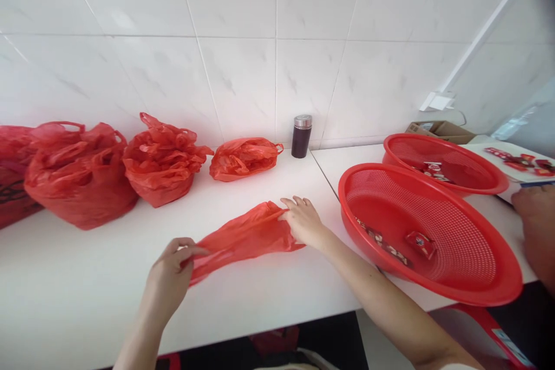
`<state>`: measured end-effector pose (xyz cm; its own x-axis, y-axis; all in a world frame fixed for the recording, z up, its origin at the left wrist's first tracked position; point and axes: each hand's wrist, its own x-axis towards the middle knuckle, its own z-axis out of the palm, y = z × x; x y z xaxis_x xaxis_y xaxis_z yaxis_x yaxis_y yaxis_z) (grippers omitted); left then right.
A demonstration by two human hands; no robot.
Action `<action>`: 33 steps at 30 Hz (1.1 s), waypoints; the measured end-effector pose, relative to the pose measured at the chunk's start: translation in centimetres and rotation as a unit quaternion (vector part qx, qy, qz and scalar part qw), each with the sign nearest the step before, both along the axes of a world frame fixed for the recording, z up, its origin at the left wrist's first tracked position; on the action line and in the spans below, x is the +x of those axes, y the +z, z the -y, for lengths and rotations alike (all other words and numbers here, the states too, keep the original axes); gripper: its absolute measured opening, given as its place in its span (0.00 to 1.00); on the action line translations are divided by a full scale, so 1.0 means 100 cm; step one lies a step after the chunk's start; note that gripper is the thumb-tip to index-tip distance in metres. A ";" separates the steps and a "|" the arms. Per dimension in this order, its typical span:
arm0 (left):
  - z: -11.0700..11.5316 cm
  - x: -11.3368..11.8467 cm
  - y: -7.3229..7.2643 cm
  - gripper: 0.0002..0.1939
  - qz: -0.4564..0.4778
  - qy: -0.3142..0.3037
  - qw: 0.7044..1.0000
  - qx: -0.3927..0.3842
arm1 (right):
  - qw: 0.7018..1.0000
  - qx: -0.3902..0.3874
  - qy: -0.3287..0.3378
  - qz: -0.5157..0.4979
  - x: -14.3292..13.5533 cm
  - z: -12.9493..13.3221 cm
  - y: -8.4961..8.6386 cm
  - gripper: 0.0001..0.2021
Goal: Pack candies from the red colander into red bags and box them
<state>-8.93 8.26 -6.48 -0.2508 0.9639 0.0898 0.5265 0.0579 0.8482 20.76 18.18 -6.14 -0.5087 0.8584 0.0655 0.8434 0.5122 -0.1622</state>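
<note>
A thin red plastic bag (247,234) is stretched flat just over the white table, between my two hands. My left hand (176,263) pinches its left end, thumb and fingers closed on the film. At the other end my right hand (302,221) has its fingers on the bag's edge; the fingertips curl over the film and partly hide their grip. Beyond the bag lies a crumpled red plastic bundle (245,159). Right of my right hand, a large red perforated basket (459,231) stands tilted, holding small wrapped packets (420,244).
Several stuffed red bags (82,185) line the wall on the left. A dark tumbler (300,137) stands at the back. Behind the near basket are a second red basket (485,176), a cardboard box (446,130) and a tray with packets (520,162). Another person's hand (537,225) shows at right.
</note>
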 end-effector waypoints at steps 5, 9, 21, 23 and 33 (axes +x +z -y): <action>-0.013 -0.003 -0.018 0.30 -0.245 0.069 0.963 0.091 | 0.977 -0.104 0.053 -0.181 0.009 0.026 0.015 0.28; -0.015 0.010 -0.021 0.36 -0.109 0.053 0.992 0.031 | 0.926 -0.169 0.028 -0.336 0.006 0.046 0.019 0.23; 0.011 0.011 0.008 0.33 0.524 -0.008 0.845 -0.109 | 0.989 -0.135 -0.049 0.032 0.018 0.066 0.020 0.41; 0.008 0.009 0.004 0.31 0.509 0.006 0.853 -0.114 | 0.988 -0.150 -0.027 -0.013 0.025 0.081 0.037 0.40; -0.006 0.033 0.006 0.40 0.442 0.017 0.877 -0.189 | 0.957 -0.128 -0.227 -0.125 0.178 0.139 0.087 0.33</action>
